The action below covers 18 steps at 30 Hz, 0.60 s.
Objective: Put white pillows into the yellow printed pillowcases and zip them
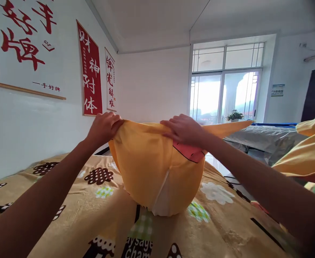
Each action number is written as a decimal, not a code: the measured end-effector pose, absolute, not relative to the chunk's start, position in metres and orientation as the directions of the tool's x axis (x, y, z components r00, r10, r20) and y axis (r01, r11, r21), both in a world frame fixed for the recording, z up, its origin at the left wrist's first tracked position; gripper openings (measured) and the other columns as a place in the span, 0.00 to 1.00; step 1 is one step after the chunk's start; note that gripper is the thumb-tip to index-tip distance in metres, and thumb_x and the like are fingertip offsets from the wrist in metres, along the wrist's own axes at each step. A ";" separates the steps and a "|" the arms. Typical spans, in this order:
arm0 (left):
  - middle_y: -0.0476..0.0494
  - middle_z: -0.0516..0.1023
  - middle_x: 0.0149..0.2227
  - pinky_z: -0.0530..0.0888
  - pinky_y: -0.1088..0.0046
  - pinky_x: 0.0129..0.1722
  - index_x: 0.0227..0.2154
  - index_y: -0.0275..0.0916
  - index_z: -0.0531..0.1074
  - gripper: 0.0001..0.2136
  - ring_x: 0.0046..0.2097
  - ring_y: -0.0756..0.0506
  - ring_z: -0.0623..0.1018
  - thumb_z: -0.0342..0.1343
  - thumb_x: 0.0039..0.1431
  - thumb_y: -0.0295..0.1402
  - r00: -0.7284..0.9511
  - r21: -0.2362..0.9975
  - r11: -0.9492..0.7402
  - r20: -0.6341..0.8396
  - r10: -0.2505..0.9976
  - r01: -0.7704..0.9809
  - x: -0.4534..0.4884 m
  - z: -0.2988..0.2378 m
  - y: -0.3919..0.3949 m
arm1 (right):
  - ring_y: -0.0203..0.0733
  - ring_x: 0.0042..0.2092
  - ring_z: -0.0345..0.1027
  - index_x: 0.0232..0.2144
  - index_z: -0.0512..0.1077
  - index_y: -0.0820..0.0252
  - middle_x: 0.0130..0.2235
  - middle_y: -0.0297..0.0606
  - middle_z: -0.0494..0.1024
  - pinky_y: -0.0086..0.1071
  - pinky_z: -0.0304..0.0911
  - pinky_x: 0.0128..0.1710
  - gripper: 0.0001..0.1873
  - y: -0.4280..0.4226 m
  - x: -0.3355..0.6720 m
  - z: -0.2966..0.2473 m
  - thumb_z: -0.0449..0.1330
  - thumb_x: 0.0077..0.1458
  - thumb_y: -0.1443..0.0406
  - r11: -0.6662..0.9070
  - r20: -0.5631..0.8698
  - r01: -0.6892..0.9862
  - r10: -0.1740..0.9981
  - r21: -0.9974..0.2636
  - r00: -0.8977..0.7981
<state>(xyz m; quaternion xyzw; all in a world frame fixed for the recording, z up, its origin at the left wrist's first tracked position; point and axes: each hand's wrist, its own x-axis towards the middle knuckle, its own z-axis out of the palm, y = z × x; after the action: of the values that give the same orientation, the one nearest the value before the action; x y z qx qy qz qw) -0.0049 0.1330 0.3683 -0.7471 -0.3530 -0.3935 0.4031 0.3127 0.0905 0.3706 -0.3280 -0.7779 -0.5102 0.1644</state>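
Observation:
A yellow cloth (146, 154) with a slit and a pink printed patch hangs in front of me above the bed. I cannot tell whether it is a garment or a cover. My left hand (106, 125) is closed on its upper left corner. Farther right along the same top edge, my right hand (183, 129) pinches the fabric, with the pink patch partly behind the wrist. A pointed end of the cloth sticks out to the right beyond that hand. White shows through the slit near the lower edge, which reaches down to the bed cover.
The bed is spread with a tan patterned blanket (74, 204). More yellow cloth (308, 150) is at the right edge. Behind it stands a plastic-covered surface (267, 138), near a potted plant (234, 115) by the window. Scrolls (90, 71) hang on the left wall.

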 end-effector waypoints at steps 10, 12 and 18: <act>0.46 0.66 0.18 0.61 0.68 0.27 0.21 0.41 0.63 0.20 0.23 0.46 0.68 0.45 0.59 0.51 0.609 -0.584 -0.246 0.792 0.037 0.774 -0.030 0.358 0.129 | 0.38 0.21 0.59 0.30 0.72 0.62 0.22 0.39 0.72 0.32 0.39 0.22 0.30 0.077 0.425 0.336 0.39 0.65 0.49 -0.108 0.748 0.799 0.443 0.592 -0.494; 0.45 0.68 0.20 0.62 0.68 0.29 0.23 0.40 0.65 0.19 0.26 0.45 0.71 0.46 0.57 0.50 0.593 -0.560 -0.196 0.772 0.229 0.805 -0.023 0.368 0.132 | 0.38 0.22 0.60 0.32 0.72 0.62 0.25 0.41 0.74 0.32 0.39 0.22 0.29 0.089 0.408 0.354 0.39 0.66 0.50 -0.149 0.773 0.843 0.505 0.517 -0.385; 0.42 0.73 0.25 0.64 0.58 0.43 0.32 0.33 0.74 0.15 0.35 0.41 0.77 0.44 0.61 0.35 0.330 -0.372 -0.014 0.804 0.494 0.928 0.014 0.430 0.141 | 0.43 0.27 0.66 0.37 0.72 0.62 0.22 0.40 0.72 0.34 0.51 0.29 0.10 0.123 0.349 0.429 0.52 0.59 0.67 -0.153 0.769 0.904 0.592 0.400 -0.241</act>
<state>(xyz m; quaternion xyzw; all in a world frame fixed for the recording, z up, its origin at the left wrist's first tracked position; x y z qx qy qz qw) 0.0144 0.1408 0.4295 -0.6723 -0.5290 -0.2350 0.4615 0.3490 0.1234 0.4288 -0.5936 -0.6297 -0.4732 0.1648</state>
